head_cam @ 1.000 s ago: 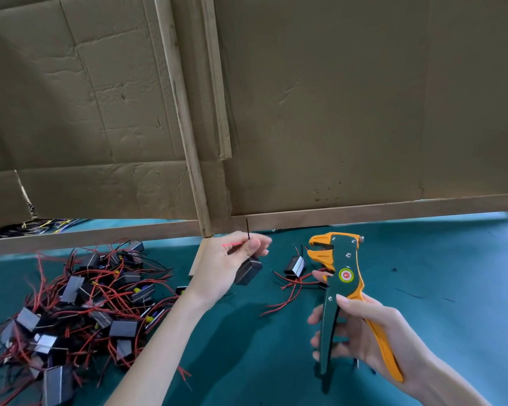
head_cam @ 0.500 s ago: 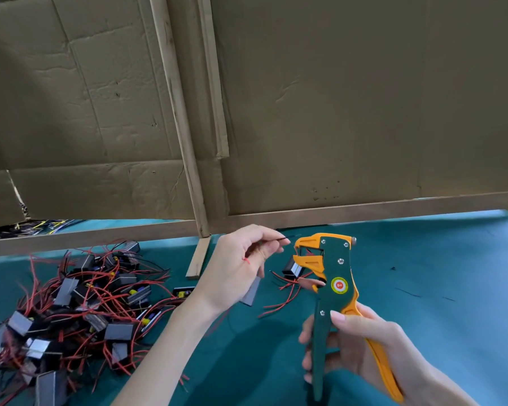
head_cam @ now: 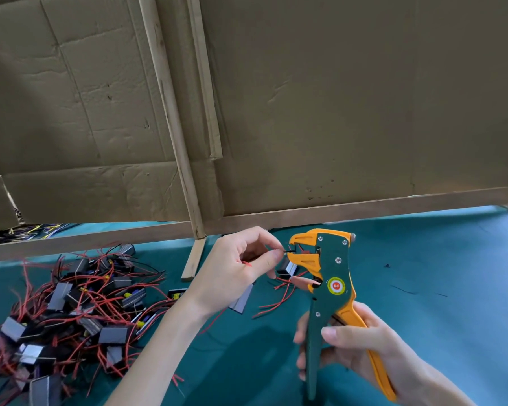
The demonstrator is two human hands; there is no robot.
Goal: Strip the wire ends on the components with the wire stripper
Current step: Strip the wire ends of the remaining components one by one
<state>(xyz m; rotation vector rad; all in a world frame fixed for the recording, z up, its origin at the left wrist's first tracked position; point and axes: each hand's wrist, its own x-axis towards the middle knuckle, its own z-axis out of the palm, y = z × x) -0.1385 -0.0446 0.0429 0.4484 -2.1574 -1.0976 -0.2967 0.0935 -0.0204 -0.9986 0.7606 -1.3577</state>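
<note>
So the left hand (head_cam: 235,273) pinched a black wire (head_cam: 286,251), its tip now moved into the wire stripper (head_cam: 332,271) that the right hand (head_cam: 355,344) gripped.

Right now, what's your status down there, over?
Left hand pinches black wire end, tip at the jaws. Right hand grips wire stripper. Nothing in the way.

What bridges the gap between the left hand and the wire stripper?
A black wire end, pinched by the left hand, reaches the wire stripper; head view.
</note>
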